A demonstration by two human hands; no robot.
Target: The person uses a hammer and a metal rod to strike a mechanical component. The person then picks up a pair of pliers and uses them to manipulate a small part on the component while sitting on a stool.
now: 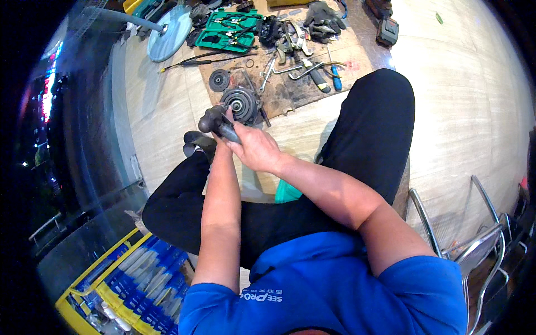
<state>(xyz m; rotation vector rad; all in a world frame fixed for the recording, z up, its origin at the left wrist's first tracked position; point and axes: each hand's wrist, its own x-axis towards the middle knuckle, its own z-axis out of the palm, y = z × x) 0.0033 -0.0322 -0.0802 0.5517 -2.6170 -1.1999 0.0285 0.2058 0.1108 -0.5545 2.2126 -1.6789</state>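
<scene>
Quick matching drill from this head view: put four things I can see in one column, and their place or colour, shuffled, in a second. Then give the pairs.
1. tool case
2. work gloves
3. round motor housing
4. metal chair frame

A. black, at the top of the cardboard mat
B. green, lying open
C. shiny, at the person's right
D. dark, on the floor just beyond both hands

Pairs: 1-B, 2-A, 3-D, 4-C
</scene>
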